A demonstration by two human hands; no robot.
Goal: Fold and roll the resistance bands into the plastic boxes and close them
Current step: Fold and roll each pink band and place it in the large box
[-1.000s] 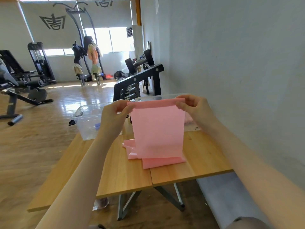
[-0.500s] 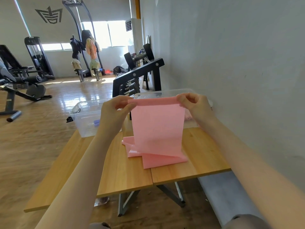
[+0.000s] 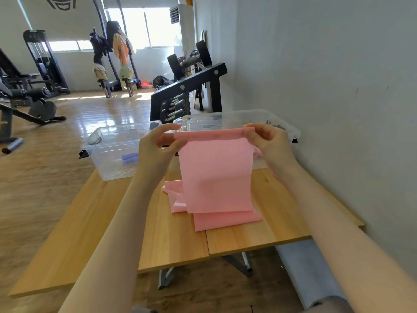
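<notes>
Wooden table [image 3: 112, 222]: 2 clear boxes [image 3: 117, 150], 1 pink band [image 3: 216, 177], both hands [image 3: 155, 152] pinching.

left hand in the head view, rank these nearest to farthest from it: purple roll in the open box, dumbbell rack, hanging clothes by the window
From the left hand:
1. Purple roll, just to its left inside the open clear box.
2. Dumbbell rack, behind the table.
3. Hanging clothes, far across the gym floor by the window.
</notes>
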